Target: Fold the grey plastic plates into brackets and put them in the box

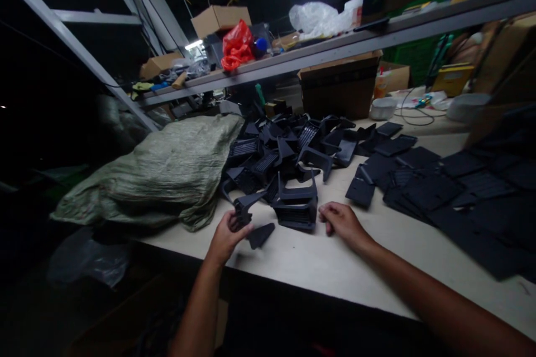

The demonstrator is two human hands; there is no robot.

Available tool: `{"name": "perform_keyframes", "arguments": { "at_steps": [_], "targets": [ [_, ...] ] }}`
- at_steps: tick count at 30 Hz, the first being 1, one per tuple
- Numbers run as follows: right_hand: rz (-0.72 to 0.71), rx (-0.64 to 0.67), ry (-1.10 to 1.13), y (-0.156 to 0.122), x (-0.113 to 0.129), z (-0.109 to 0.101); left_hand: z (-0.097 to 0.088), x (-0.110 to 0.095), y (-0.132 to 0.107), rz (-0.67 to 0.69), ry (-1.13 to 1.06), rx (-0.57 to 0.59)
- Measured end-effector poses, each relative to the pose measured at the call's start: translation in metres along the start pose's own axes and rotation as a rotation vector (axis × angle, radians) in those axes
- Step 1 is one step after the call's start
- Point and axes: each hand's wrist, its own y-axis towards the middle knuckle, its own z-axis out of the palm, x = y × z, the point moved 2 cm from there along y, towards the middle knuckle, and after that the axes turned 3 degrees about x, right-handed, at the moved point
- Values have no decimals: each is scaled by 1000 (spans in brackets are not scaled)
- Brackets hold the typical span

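My left hand (228,236) is closed around a black plastic bracket (247,213) just above the front of the pale table (318,265). My right hand (341,220) rests on the table with fingers curled, its knuckles beside a stack of black bracket parts (296,206); I see nothing in it. Behind both hands lies a big heap of the same black plastic parts (285,150). Flat black ribbed plates (435,184) are spread over the right side of the table.
A grey-green woven sack (167,170) lies on the table's left end. A brown cardboard box (340,86) and a white bowl (383,107) stand at the back. The shelf above (377,33) carries boxes and a red bag (237,44).
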Motion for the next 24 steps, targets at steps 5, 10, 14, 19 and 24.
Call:
{"name": "perform_keyframes", "arguments": {
  "at_steps": [5,10,14,19,24],
  "targets": [
    [-113,-40,-157,-12,8,1,-9,13,-27,-112,-353,-295],
    [-279,159,-360,-43,25,15,-7,22,-56,-220,-679,-319],
    [-515,435,-644,-59,25,40,-7,21,-81,-275,-803,-367],
    [-479,452,-792,-41,25,49,-8,15,-107,-364,-898,-440],
    [-439,374,-775,-36,33,33,-2,11,-125,-225,-1088,-164]
  ]
}}
